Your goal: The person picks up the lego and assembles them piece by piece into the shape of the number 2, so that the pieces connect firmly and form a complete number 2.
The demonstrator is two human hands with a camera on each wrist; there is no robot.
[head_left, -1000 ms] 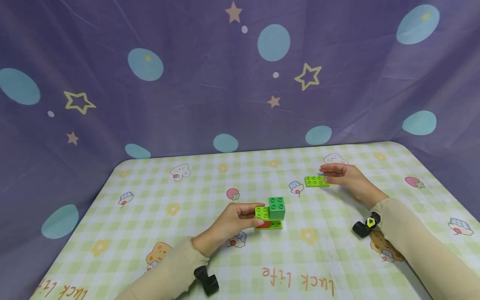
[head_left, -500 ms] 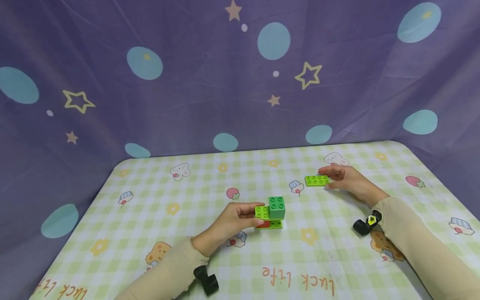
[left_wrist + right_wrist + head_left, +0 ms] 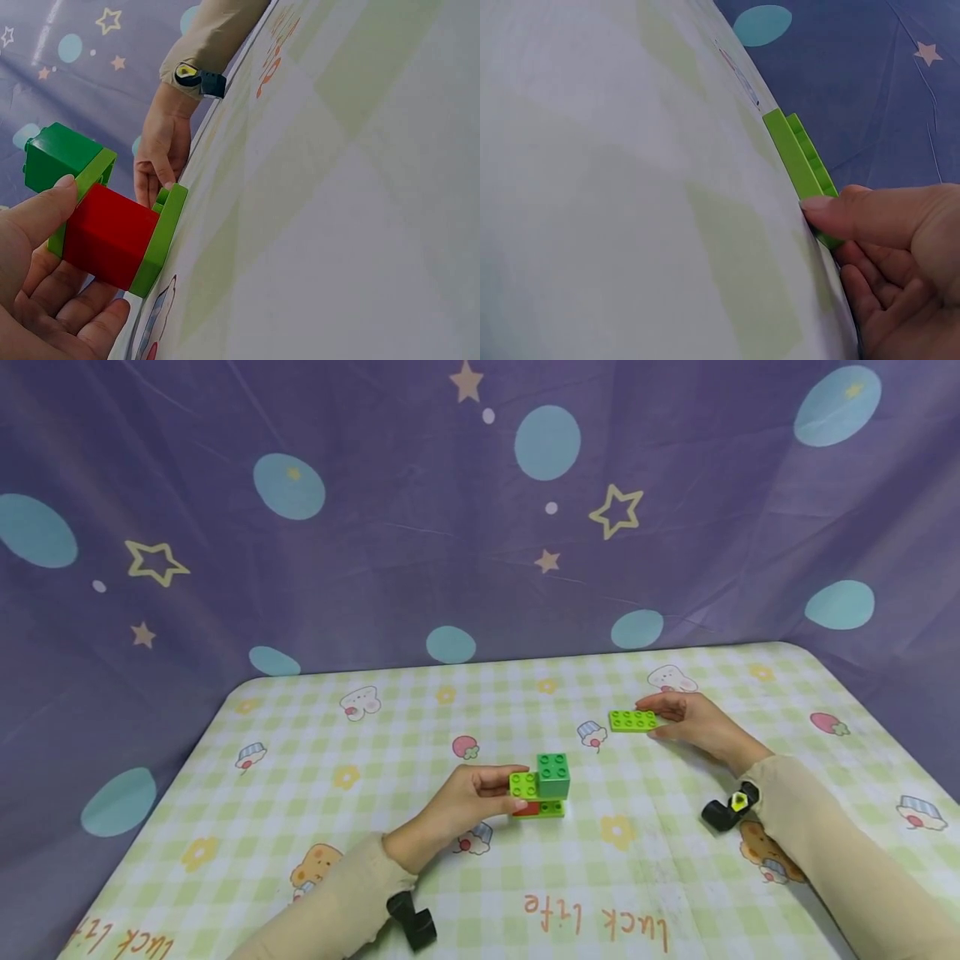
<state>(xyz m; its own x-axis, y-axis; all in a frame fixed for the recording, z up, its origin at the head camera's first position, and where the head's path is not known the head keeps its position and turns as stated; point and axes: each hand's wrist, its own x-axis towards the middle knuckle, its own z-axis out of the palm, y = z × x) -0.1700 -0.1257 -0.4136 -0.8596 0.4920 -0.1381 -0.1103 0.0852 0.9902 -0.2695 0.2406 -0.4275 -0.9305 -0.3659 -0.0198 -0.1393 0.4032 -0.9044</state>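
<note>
My left hand (image 3: 462,802) holds a small stack of building bricks at its left side, thumb in front and fingers behind. The stack has a light green flat brick (image 3: 162,244) at the bottom, a red brick (image 3: 111,234) on it, another light green flat brick (image 3: 522,786) above, and a dark green brick (image 3: 554,777) on top at the right. Farther back and right, my right hand (image 3: 697,724) pinches the right end of a separate light green flat brick (image 3: 632,721), which lies studs up on the table. In the right wrist view the thumb (image 3: 855,217) covers part of its near side.
A checked cloth (image 3: 420,718) with printed cakes, flowers and bears covers the table. Behind the table's far edge hangs a purple curtain (image 3: 375,568) with stars. Each wrist carries a black strap mount (image 3: 412,922).
My right thumb has slid off the top of the flat brick to its near edge, and the hand sits slightly lower. My left hand and the stack stay in place.
</note>
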